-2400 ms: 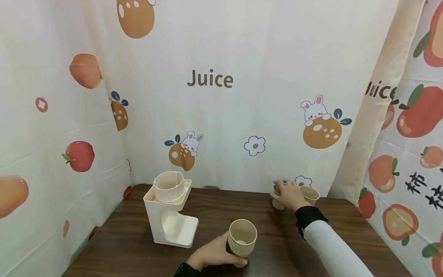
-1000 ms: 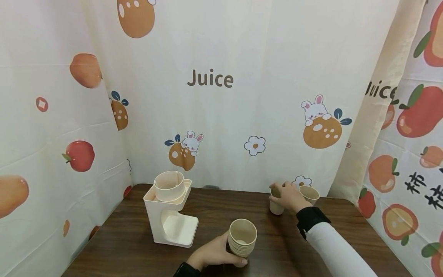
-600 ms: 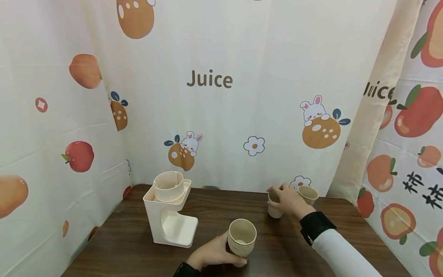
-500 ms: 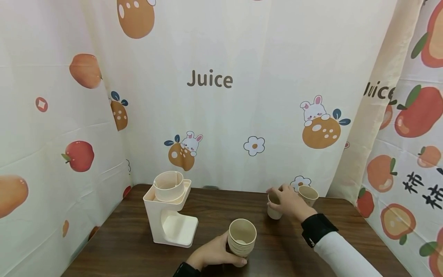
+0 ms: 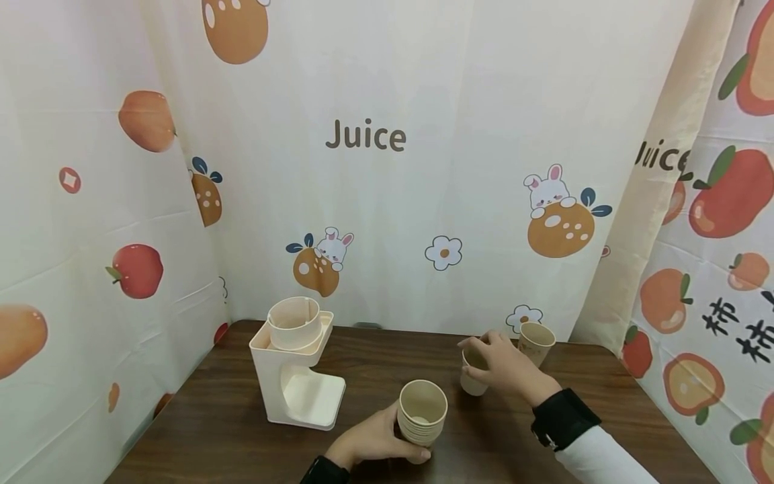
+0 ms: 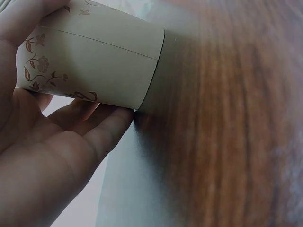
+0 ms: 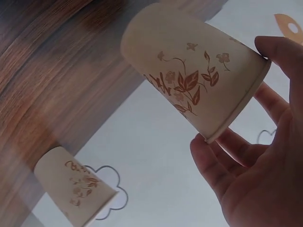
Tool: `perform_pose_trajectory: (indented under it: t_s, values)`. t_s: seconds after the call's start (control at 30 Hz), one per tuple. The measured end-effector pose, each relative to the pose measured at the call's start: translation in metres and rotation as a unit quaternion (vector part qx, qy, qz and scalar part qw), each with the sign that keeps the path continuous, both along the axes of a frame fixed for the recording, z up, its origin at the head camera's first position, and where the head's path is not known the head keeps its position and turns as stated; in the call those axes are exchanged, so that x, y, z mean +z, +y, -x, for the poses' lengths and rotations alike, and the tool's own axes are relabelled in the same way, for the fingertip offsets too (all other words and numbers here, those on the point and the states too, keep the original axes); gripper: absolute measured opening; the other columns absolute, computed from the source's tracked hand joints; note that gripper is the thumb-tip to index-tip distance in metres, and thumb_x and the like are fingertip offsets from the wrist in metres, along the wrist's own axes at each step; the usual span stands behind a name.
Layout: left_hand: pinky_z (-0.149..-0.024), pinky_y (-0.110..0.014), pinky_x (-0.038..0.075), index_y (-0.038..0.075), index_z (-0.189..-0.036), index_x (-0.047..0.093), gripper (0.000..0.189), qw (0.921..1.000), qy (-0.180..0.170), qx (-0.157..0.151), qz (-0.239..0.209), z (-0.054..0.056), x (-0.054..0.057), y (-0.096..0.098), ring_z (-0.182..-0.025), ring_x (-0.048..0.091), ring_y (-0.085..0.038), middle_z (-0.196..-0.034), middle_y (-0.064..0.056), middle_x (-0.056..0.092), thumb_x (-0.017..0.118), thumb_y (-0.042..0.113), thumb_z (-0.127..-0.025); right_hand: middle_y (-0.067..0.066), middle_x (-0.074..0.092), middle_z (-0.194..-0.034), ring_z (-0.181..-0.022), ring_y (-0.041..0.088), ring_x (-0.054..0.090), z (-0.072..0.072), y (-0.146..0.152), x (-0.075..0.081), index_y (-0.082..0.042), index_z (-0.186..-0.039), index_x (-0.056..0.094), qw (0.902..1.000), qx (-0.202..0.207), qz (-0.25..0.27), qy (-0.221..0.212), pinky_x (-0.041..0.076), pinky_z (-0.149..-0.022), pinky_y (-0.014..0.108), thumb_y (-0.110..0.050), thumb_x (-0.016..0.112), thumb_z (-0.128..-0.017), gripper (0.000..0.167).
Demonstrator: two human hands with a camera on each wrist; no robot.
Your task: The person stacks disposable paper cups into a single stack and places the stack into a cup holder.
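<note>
Near the front middle, my left hand [image 5: 377, 437] grips a stack of nested beige paper cups [image 5: 422, 410] low on its side. The left wrist view shows the lowest cup [image 6: 94, 52], with a brown flower print, upright at the table surface. Farther back on the right, my right hand [image 5: 504, 364] holds a single paper cup [image 7: 194, 71] by its rim, thumb and fingers on opposite sides. That cup carries brown leaves and flowers. Another paper cup [image 5: 535, 341] stands behind the right hand, partly hidden by it in the head view.
A cream stand [image 5: 272, 376] with a flat base and a round cup-like container [image 5: 295, 324] on top stands on the left of the dark wooden table [image 5: 369, 359]. Fruit-printed curtains [image 5: 387, 195] close off the back and both sides.
My right hand has brought its single cup away from the back edge, toward me and slightly left. The left hand and its stack have stayed in place.
</note>
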State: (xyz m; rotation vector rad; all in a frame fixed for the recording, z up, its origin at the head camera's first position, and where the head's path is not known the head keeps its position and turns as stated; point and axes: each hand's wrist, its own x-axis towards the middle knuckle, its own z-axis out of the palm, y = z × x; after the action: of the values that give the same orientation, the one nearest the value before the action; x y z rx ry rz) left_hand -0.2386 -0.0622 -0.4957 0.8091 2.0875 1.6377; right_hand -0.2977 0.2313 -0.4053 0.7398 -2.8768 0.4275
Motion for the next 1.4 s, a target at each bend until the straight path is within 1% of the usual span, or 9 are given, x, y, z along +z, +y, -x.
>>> perform_pose_trajectory:
  t_s: [0.1,0.23,0.47,0.67,0.73,0.9,0.97,1.13,1.4]
  values:
    - [-0.101,-0.035,0.039,0.024,-0.142,0.044,0.075,1.0000,0.000,0.001,0.001,0.000,0.000,0.001,-0.117,0.055,-0.010,-0.122,0.010,0.062,0.086,0.021,-0.079,0.007,0.054,-0.105,-0.096,0.024,0.049,-0.005,-0.002,0.003,-0.028,-0.124,0.065,0.9999,0.014,0.001,0.003,0.049,-0.072,0.041,-0.036,0.074,-0.092,0.035]
    - [-0.101,-0.032,0.039,0.023,-0.142,0.044,0.076,1.0000,-0.003,-0.001,0.001,0.000,0.001,0.001,-0.117,0.055,-0.010,-0.122,0.009,0.062,0.086,0.021,-0.079,0.005,0.056,-0.107,-0.097,0.022,0.050,-0.014,-0.005,0.009,-0.029,-0.123,0.066,0.9993,0.030,0.009,0.019,0.048,-0.073,0.040,-0.032,0.073,-0.093,0.031]
    - [-0.100,-0.035,0.040,0.023,-0.143,0.044,0.075,0.9999,0.004,-0.010,-0.010,0.000,0.000,0.000,-0.118,0.055,-0.011,-0.124,0.006,0.062,0.085,0.020,-0.080,0.001,0.057,-0.109,-0.098,0.018,0.052,-0.032,-0.016,0.022,-0.031,-0.121,0.069,0.9938,0.058,0.006,0.094,0.048,-0.074,0.037,-0.027,0.072,-0.090,0.031]
    - [-0.101,-0.039,0.039,0.026,-0.142,0.044,0.074,0.9999,0.001,-0.010,-0.007,0.000,-0.001,0.000,-0.117,0.055,-0.012,-0.122,0.008,0.062,0.085,0.021,-0.080,-0.001,0.057,-0.111,-0.102,0.017,0.052,-0.043,-0.021,0.028,-0.032,-0.122,0.069,0.9883,0.064,0.025,0.136,0.050,-0.077,0.037,-0.031,0.074,-0.090,0.032]
    - [-0.102,-0.042,0.038,0.027,-0.142,0.044,0.075,0.9999,-0.002,-0.011,-0.007,0.001,-0.001,0.000,-0.118,0.055,-0.012,-0.124,0.007,0.062,0.085,0.021,-0.080,0.000,0.058,-0.111,-0.104,0.018,0.052,-0.045,-0.023,0.030,-0.032,-0.122,0.069,0.9835,0.068,0.040,0.162,0.050,-0.079,0.040,-0.033,0.075,-0.089,0.033]
    - [-0.102,-0.044,0.038,0.027,-0.142,0.043,0.075,0.9998,0.002,-0.017,-0.009,0.002,-0.001,0.000,-0.118,0.055,-0.013,-0.126,0.005,0.061,0.084,0.020,-0.081,0.003,0.059,-0.110,-0.104,0.023,0.053,-0.052,-0.026,0.037,-0.030,-0.120,0.070,0.9640,0.087,0.070,0.241,0.049,-0.078,0.044,-0.032,0.078,-0.086,0.035]
    - [-0.102,-0.044,0.039,0.026,-0.143,0.042,0.075,0.9997,0.001,-0.021,-0.011,0.002,-0.001,0.000,-0.118,0.055,-0.013,-0.126,0.005,0.061,0.084,0.020,-0.081,0.004,0.059,-0.110,-0.102,0.024,0.053,-0.055,-0.027,0.041,-0.030,-0.120,0.070,0.9586,0.092,0.074,0.259,0.048,-0.076,0.043,-0.031,0.078,-0.086,0.035]
    - [-0.103,-0.047,0.038,0.025,-0.144,0.042,0.075,0.9998,-0.001,-0.019,-0.003,0.001,0.000,-0.001,-0.119,0.055,-0.013,-0.126,0.007,0.061,0.084,0.020,-0.081,0.004,0.060,-0.113,-0.101,0.022,0.051,-0.065,-0.029,0.053,-0.030,-0.123,0.069,0.9552,0.105,0.078,0.265,0.048,-0.075,0.042,-0.032,0.077,-0.087,0.036]
    - [-0.103,-0.048,0.039,0.025,-0.145,0.039,0.077,0.9996,-0.010,-0.027,-0.007,0.004,-0.002,-0.001,-0.119,0.056,-0.014,-0.127,0.008,0.060,0.083,0.021,-0.082,-0.001,0.057,-0.120,-0.110,0.020,0.049,-0.084,-0.040,0.074,-0.033,-0.129,0.066,0.9555,0.140,0.102,0.239,0.047,-0.080,0.041,-0.033,0.074,-0.091,0.039]
